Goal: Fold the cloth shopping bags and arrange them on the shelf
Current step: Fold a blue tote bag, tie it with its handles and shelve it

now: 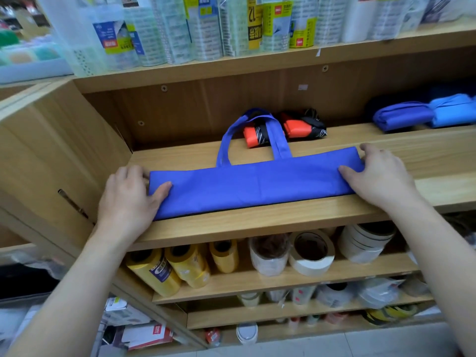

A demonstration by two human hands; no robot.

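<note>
Forearms [67, 292] cropped; left hand [128, 199], right hand [381, 176] pinch bag [257, 186].

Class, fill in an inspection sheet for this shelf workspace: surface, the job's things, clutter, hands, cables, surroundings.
Surface: wooden shelf, bare wood in front of the bag.
Job's things: blue cloth bag folded into a long strip, handles pointing back, crossing an orange-and-black folded bag; dark blue folded bag and light blue folded bag at far right.
Clutter: nothing seen.
Hands: left hand grips the strip's left end, right hand its right end, thumbs on top.
Cables: nothing seen.
Surroundings: yellow rolls and white tape rolls on the shelf below; wrapped clear tape rolls above.
</note>
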